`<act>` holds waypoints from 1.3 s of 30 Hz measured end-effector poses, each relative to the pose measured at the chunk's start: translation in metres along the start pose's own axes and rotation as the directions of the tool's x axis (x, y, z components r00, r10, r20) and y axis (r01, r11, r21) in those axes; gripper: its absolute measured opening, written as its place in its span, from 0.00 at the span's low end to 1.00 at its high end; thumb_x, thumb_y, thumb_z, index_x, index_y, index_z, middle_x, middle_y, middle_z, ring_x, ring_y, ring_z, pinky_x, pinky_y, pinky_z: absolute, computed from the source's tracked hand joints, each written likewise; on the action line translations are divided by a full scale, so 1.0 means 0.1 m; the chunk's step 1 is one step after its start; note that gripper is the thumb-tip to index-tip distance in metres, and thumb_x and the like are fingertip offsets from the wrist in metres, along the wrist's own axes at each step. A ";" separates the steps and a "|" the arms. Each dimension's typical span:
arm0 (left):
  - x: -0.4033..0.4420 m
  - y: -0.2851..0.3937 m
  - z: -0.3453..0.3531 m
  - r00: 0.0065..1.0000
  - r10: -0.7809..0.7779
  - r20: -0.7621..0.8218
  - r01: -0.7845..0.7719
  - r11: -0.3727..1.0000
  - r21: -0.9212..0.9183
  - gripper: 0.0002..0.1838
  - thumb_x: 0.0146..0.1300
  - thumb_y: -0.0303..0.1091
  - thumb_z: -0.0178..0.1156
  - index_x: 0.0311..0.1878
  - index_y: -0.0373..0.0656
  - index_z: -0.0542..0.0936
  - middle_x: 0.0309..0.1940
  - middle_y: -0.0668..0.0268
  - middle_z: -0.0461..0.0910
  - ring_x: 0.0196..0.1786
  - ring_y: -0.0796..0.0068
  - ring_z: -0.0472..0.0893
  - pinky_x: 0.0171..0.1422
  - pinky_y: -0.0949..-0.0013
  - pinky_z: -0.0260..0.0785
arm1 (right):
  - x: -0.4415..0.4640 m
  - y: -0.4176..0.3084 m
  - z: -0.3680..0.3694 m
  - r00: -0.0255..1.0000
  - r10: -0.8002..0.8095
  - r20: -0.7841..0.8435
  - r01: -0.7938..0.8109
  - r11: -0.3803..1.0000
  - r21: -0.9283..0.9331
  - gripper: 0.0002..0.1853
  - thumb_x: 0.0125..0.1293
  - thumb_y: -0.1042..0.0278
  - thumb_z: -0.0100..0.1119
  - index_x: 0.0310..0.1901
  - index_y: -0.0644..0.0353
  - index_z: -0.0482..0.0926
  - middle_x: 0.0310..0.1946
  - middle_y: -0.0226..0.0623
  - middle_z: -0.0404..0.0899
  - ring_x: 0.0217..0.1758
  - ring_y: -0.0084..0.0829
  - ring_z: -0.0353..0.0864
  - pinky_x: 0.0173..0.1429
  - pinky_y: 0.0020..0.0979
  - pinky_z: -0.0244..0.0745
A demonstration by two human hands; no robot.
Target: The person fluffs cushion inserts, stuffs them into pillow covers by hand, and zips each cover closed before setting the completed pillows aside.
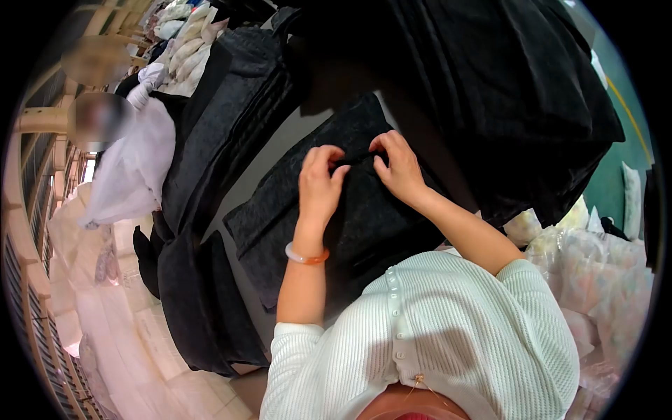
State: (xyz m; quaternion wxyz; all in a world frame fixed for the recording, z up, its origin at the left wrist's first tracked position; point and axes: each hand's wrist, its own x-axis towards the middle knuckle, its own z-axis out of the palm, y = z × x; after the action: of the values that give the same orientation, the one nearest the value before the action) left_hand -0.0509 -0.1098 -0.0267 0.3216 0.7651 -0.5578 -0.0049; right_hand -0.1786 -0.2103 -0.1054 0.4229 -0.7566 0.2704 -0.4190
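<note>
A dark, patterned cloth lies on the grey table in front of me. Both hands are at a fold in its upper part, a small gap between them. My left hand, below which a ring bracelet circles the wrist, has its thumb and fingers curled onto the fold. My right hand pinches the same fold just to the right, thumb and fingertips bent against the fabric. The cloth between the two hands is slightly raised.
Tall stacks of black cloth stand at the upper right and left. More black cloth hangs over the lower-left edge. A white bag is at the left; plastic-wrapped goods are at the right.
</note>
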 end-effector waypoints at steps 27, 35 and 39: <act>-0.21 -0.35 0.12 0.977 0.202 0.071 -0.211 0.848 0.486 0.11 0.51 0.31 0.68 0.34 0.43 0.76 0.32 0.62 0.75 0.41 0.62 0.75 0.46 0.63 0.67 | -0.02 0.02 0.20 0.999 -0.038 0.026 0.041 0.992 -0.123 0.11 0.53 0.76 0.68 0.35 0.60 0.75 0.35 0.39 0.74 0.43 0.43 0.78 0.45 0.41 0.72; -0.15 -0.30 0.26 0.991 0.105 0.082 -0.132 0.841 0.524 0.15 0.45 0.34 0.72 0.36 0.43 0.80 0.34 0.64 0.76 0.44 0.65 0.75 0.47 0.64 0.65 | -0.03 0.08 0.21 0.999 -0.028 0.034 0.032 0.990 -0.135 0.10 0.52 0.77 0.68 0.33 0.60 0.75 0.32 0.38 0.75 0.40 0.42 0.78 0.43 0.40 0.73; -0.17 -0.36 0.35 0.981 0.144 0.131 -0.195 0.756 0.625 0.07 0.50 0.31 0.65 0.34 0.43 0.80 0.34 0.65 0.76 0.45 0.67 0.75 0.47 0.64 0.64 | -0.07 0.06 0.19 0.997 0.002 0.077 0.006 0.995 -0.104 0.09 0.53 0.77 0.67 0.34 0.60 0.75 0.32 0.38 0.75 0.40 0.42 0.78 0.44 0.40 0.73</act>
State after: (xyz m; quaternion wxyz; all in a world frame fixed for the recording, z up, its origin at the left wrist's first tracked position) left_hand -0.0400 -0.1060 -0.0783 0.0225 0.7743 -0.6052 0.1838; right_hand -0.1656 -0.2003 -0.1188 0.3923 -0.7935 0.2747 -0.3753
